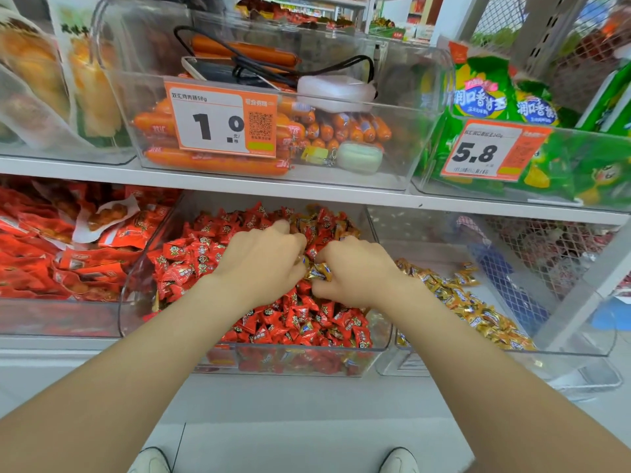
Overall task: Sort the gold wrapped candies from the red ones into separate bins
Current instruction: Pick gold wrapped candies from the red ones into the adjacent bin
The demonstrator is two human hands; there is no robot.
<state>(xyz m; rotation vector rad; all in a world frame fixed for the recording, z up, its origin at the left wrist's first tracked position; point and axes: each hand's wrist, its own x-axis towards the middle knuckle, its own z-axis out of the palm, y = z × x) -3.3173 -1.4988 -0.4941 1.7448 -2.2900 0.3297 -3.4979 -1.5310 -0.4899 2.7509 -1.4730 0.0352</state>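
Head view: a white metal shelf (239,192) carries rows of clear, hard plastic bins with rounded corners. The middle clear bin (136,295) on the lower level is heaped with small, crinkly red wrapped candies (297,319), with a few gold ones mixed in toward its back. Just beside it on the right, a second clear bin (563,353) holds a thinner heap of shiny gold candies (478,308) along its right wall. A bin to the left is packed with flat red snack packets (68,254). Above, another bin holds smooth orange sausage sticks (211,163) behind an orange-and-white price tag (220,119); glossy green snack bags (485,90) fill the bin to its right. A white wire mesh panel (546,254) stands behind the gold heap.

Both bare forearms reach over the front rim into the middle bin and hide much of its centre. The right hand (355,274) has its fingers curled round a small cluster of gold foil candies (319,272), just above the red pile. The left hand (263,264) lies knuckles up, touching the right, its fingertips buried among the wrappers; whether it grasps anything I cannot tell.
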